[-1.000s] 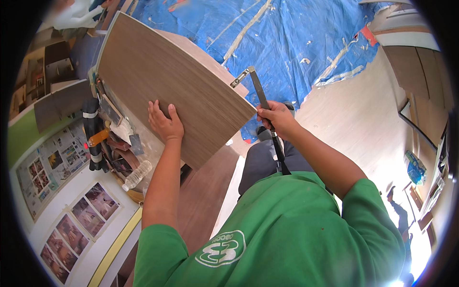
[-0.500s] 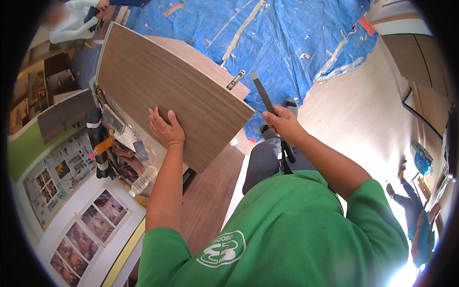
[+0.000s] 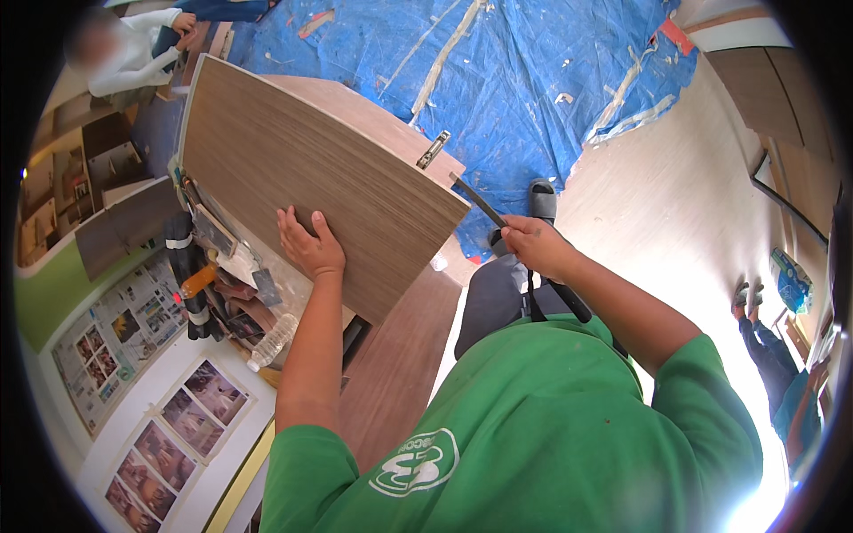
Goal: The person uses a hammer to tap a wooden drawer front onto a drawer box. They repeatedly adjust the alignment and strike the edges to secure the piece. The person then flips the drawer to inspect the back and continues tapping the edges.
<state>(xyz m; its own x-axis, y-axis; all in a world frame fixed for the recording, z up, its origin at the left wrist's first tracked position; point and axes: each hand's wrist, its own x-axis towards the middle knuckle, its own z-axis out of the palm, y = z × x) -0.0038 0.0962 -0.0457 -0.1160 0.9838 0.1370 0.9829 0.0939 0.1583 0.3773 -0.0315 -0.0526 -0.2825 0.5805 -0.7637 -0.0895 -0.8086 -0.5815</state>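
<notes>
A wood-grain panel [image 3: 355, 178] lies in front of me, its near right corner toward my body. My left hand [image 3: 311, 246] rests flat on its face with the fingers spread. In my right hand [image 3: 538, 244] is a long, flat metal file [image 3: 478, 199], the fingers closed around it; a black handle extends behind the hand. The file's tip is at the panel's right edge near the corner; whether it touches, I cannot tell. Just beyond that edge a metal hinge [image 3: 433, 150] sticks out.
Left of the panel lie tools, an orange bottle [image 3: 198, 281] and a clear plastic bottle [image 3: 274, 342]. Blue sheeting [image 3: 515, 80] covers the floor ahead. One person [image 3: 133, 53] sits at the far left; another person [image 3: 777, 364] is at the right rim.
My right hand has lowered the file, bringing its tip down and left to the panel's edge. My left hand stays on the panel. The person at the right has shifted.
</notes>
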